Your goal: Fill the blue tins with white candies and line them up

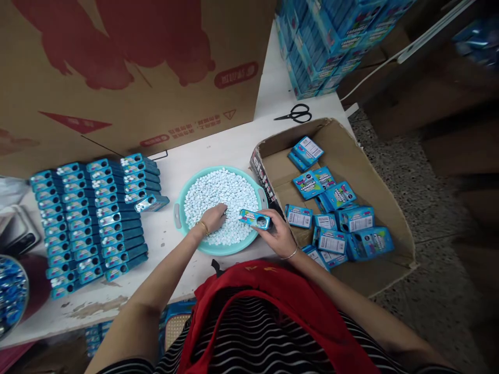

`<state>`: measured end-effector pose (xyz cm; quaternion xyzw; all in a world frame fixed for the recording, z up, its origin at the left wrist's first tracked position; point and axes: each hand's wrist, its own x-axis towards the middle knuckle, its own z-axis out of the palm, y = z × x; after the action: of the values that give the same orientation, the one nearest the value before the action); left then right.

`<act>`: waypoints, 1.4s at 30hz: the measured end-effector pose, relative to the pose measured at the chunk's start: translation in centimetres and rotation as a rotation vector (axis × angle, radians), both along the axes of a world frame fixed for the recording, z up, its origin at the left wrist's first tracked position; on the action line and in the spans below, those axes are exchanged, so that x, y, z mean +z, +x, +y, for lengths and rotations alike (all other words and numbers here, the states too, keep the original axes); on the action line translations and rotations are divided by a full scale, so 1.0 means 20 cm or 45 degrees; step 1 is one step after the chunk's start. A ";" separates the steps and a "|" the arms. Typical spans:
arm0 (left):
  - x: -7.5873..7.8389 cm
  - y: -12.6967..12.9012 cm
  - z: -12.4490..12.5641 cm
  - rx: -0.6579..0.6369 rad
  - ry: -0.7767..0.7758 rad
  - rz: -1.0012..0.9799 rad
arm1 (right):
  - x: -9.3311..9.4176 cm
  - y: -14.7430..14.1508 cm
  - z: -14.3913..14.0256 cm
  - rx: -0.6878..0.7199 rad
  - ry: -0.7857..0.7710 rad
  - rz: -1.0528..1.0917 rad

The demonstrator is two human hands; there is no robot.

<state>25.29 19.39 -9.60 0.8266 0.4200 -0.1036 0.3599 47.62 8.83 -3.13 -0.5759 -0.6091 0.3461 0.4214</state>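
Observation:
A turquoise basin (223, 252) filled with small white candies (222, 184) stands on the table in front of me. My left hand (215, 218) dips into the candies, its fingers curled together; what they hold, if anything, is hidden. Over the basin's right side, my right hand (281, 236) grips a small blue candy box (254, 218) by one end. A dark round hole shows on the box's upper face. To the left lie rows of similar blue boxes (113, 218), several with white candies at their ends. One box (151, 203) lies askew beside the right-hand row.
An open cardboard tray (374, 176) with several blue boxes (331, 241) sits at the right. Black scissors (298, 113) lie behind it, near stacked blue packs (319, 47). A large carton (156, 67) stands along the back. A container of blue wrapped pieces (13, 291) is far left.

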 end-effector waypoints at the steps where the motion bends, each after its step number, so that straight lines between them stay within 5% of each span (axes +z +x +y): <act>1: 0.00 0.00 -0.01 0.013 -0.007 -0.040 | -0.01 -0.01 -0.01 0.011 -0.002 0.003; 7: 0.12 -0.08 -0.01 0.091 -0.006 -0.268 | -0.03 -0.04 -0.05 0.102 -0.014 0.005; 16: 0.71 -0.22 0.06 -0.116 0.152 -0.277 | -0.07 -0.10 0.05 0.032 0.064 -0.026; 24: 0.99 0.05 -0.03 -0.353 0.293 0.327 | -0.10 -0.15 0.09 0.133 0.151 -0.116; 29: 1.10 0.16 -0.11 -0.372 0.418 0.359 | -0.13 -0.16 0.08 0.138 0.159 -0.098; 33: 1.00 0.01 0.03 -0.323 0.552 0.417 | -0.15 -0.13 0.07 0.102 0.140 -0.080; 38: 0.57 -0.22 0.30 -0.085 0.515 0.488 | -0.13 -0.08 0.06 0.092 0.124 -0.058; 42: 0.25 -0.18 0.36 -0.103 0.328 0.308 | -0.10 -0.07 0.04 0.099 0.082 -0.047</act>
<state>21.78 26.52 -4.55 0.8636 0.4366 -0.1620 0.1933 46.27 9.59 -5.19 -0.5442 -0.6495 0.3318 0.4145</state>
